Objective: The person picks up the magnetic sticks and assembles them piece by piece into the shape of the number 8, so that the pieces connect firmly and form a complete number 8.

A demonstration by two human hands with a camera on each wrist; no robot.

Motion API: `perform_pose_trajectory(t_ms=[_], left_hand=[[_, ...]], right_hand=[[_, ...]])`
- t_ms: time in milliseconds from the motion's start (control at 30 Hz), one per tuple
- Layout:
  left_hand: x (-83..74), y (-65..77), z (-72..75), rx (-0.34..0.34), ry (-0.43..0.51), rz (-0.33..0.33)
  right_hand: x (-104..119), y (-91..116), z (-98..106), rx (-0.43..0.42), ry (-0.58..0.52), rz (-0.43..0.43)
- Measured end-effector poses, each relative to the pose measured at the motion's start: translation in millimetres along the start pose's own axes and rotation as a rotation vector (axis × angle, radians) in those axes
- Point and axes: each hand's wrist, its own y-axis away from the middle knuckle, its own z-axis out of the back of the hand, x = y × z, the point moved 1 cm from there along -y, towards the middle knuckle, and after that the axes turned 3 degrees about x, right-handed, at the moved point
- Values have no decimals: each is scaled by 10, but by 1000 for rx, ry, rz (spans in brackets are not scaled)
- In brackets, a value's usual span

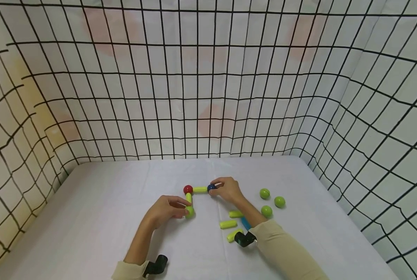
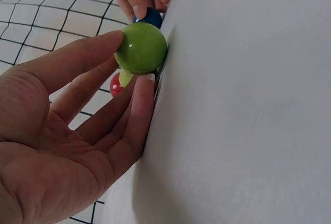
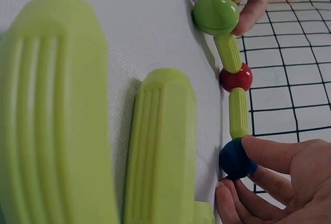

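On the white table lies an L-shaped chain: a green ball, a yellow-green rod, a red ball at the corner, a second yellow-green rod and a dark blue ball. My left hand pinches the green ball between thumb and fingers, as the left wrist view shows close up. At the other end, my right hand pinches the blue ball. Both rods appear joined to the red ball. In the left wrist view the green ball hides much of its rod.
Three loose green balls lie right of my right forearm. Loose yellow-green rods lie below my right hand, beside a blue rod partly covered by the forearm. A black grid over white walls encloses the table's back and sides.
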Motion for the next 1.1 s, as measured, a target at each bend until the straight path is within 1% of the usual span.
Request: perform_pose_trajectory(t_ms=[267, 467, 700, 833, 1100], left_hand=[[9, -4, 1, 31, 19, -14], [21, -12, -3, 26, 20, -17], [31, -16, 1, 20, 4, 2], [39, -12, 13, 20, 1, 1], [26, -6, 24, 31, 11, 11]], right_hand=[[-27, -14, 3, -2, 10, -6], [-34, 2, -5, -3, 2, -4], [-37, 5, -16, -5, 1, 6], [-23, 6, -18, -3, 2, 11], [19, 58, 49, 7, 46, -4]])
